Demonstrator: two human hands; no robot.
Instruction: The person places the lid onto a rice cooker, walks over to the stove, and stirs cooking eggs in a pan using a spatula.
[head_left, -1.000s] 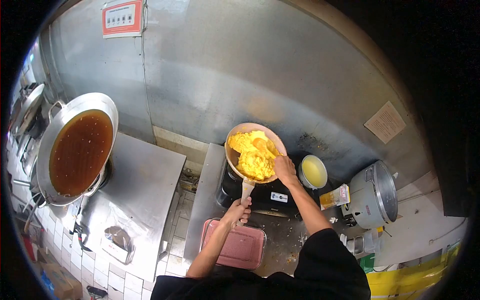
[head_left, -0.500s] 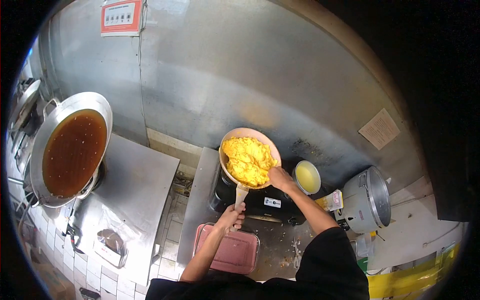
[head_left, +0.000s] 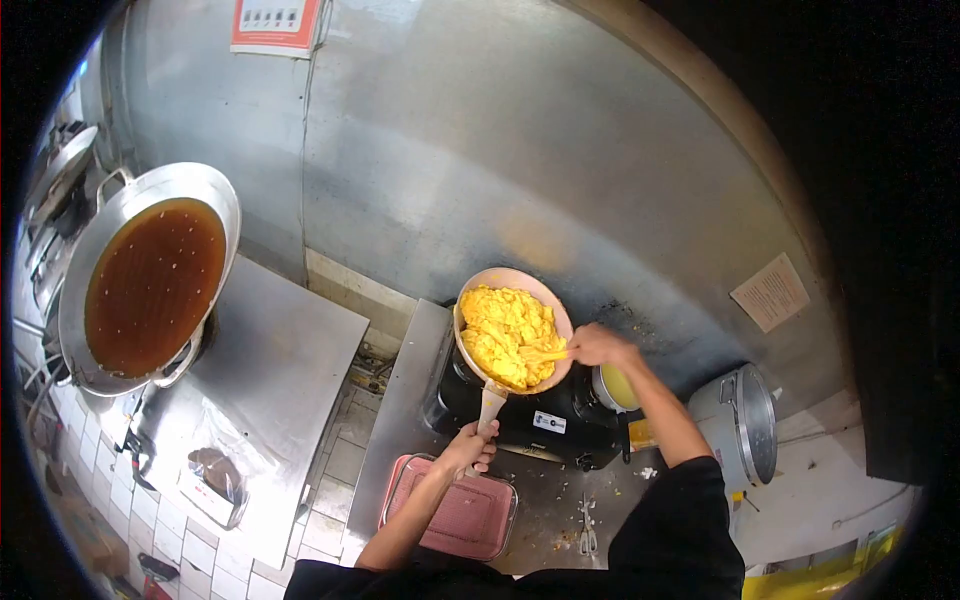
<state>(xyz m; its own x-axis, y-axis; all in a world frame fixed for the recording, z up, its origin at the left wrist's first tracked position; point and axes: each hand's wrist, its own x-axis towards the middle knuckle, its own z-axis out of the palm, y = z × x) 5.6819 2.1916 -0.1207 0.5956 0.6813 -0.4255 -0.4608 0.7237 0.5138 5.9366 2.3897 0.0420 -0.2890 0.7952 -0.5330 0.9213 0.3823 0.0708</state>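
A round pan (head_left: 561,300) full of yellow scrambled egg (head_left: 507,325) is over the black stove (head_left: 530,425). My left hand (head_left: 467,449) is wrapped round the pan's pale handle (head_left: 491,404), which points toward me. At the pan's right rim, my right hand (head_left: 600,345) is closed on a yellow spatula (head_left: 545,355), whose blade rests in the egg. Partly behind my right forearm stands a small pot of pale yellow liquid (head_left: 621,388).
A large wok (head_left: 215,190) of brown liquid stands at the left, beside a steel table (head_left: 290,330). A pink-lidded container (head_left: 465,510) and scissors (head_left: 587,530) lie in front of the stove. At the right is a tall metal pot (head_left: 720,420).
My right hand has moved out to the right of the pan, and the spatula's blade shows again in the egg. My left hand keeps its hold on the handle. The whole view has shifted.
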